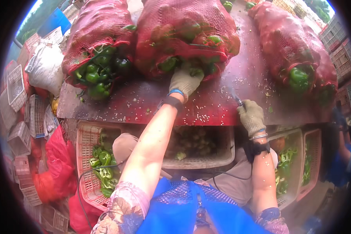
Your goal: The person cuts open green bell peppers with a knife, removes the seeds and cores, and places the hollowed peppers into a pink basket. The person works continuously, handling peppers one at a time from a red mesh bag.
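My left hand (185, 80), in a knitted work glove, reaches into the mouth of the middle red mesh sack (193, 35). Its fingers close around a green bell pepper (196, 72) at the opening and are partly hidden there. Gloved as well, my right hand (251, 115) grips a small knife (238, 101) above the table's near edge. The knife's blade is blurred and points away from me. More green bell peppers (95, 74) spill from the open end of the left mesh sack (101, 26).
Pale seeds dot the red tabletop (163, 108). Another mesh sack (286, 44) lies at right. Below the edge stand a crate of cut peppers (84, 163), a middle crate (199, 163) and a right crate (295, 163). A cable (80, 187) crosses my lap. Another person's arm (343, 143) shows far right.
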Demonstrator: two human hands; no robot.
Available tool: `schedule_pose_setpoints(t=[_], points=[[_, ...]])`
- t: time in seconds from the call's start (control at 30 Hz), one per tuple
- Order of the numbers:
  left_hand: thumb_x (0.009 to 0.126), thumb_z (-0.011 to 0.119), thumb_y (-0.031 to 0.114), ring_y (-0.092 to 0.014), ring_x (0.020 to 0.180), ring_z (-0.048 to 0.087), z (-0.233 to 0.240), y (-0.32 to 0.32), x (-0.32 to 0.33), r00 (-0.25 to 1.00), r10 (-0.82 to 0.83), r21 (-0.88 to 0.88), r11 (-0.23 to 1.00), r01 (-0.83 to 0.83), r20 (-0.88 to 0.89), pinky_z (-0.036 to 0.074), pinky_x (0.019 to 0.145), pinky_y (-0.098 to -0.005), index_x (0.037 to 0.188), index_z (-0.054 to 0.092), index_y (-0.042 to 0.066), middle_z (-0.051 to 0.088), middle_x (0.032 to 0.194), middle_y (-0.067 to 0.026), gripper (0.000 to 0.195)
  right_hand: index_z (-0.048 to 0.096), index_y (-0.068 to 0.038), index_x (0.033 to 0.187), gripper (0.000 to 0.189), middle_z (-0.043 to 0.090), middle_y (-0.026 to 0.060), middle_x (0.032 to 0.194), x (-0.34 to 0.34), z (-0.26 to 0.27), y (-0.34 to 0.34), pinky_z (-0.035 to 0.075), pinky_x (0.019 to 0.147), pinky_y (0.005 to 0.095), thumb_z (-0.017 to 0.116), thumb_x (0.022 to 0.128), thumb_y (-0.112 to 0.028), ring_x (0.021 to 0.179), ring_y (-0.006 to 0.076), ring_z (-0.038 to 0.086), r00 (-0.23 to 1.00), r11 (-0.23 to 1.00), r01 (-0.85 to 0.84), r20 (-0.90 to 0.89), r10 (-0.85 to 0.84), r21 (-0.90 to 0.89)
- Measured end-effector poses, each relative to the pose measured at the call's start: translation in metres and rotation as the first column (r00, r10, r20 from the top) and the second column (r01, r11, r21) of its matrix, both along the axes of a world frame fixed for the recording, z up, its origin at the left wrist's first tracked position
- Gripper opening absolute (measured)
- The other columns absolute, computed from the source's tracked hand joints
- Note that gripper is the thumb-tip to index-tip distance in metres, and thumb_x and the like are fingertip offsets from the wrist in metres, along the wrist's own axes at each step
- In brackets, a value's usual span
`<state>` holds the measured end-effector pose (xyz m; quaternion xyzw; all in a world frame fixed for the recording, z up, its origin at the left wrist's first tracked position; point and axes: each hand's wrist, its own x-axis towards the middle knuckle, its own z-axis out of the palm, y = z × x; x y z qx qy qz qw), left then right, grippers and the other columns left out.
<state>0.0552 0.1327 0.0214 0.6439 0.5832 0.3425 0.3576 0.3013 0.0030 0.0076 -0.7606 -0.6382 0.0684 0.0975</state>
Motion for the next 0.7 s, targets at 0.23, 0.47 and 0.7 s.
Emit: schedule_pose_setpoints(t=[0.23, 0.47, 0.7], points=[[0.068, 0.083, 0.016, -0.033, 0.113, 0.058, -0.049, -0.054, -0.001, 0.998, -0.028, 0.242, 0.969, 0.04, -0.053, 0.049, 0.098, -0.0381, 0.126, 0.049, 0.004, 0.052, 0.131, -0.022, 0.069, 0.064, -0.006, 0.098, 0.03, 0.067, 0.0203, 0.095, 0.007, -0.005, 0.01, 0.052, 0.079, 0.0515, 0.068, 0.088, -0.034, 0.091, 0.0425, 0.066, 0.997, 0.996, 0.08, 0.008, -0.08, 0.027], [0.065, 0.084, 0.009, -0.031, 0.122, 0.054, -0.032, -0.051, -0.001, 0.998, -0.026, 0.23, 0.973, 0.012, 0.056, 0.045, 0.105, -0.0386, 0.139, 0.042, 0.003, 0.051, 0.133, -0.0185, 0.085, 0.06, -0.009, 0.132, 0.052, 0.066, 0.0186, 0.119, -0.02, -0.001, 0.014, 0.052, 0.091, 0.0456, 0.071, 0.089, -0.034, 0.104, 0.0395, 0.065, 0.998, 0.925, 0.011, 0.046, -0.031, 0.381], [0.066, 0.083, 0.01, -0.034, 0.119, 0.054, -0.043, -0.084, 0.002, 0.973, -0.228, 0.351, 0.914, 0.204, 0.029, 0.046, 0.103, -0.0416, 0.134, 0.043, 0.005, 0.051, 0.128, -0.0187, 0.08, 0.044, 0.002, 0.146, 0.088, 0.061, 0.0283, 0.129, -0.097, -0.008, 0.022, 0.048, 0.103, 0.0409, 0.079, 0.078, -0.042, 0.122, 0.0359, 0.061, 0.598, 0.989, 0.127, -0.801, -0.019, 0.072]])
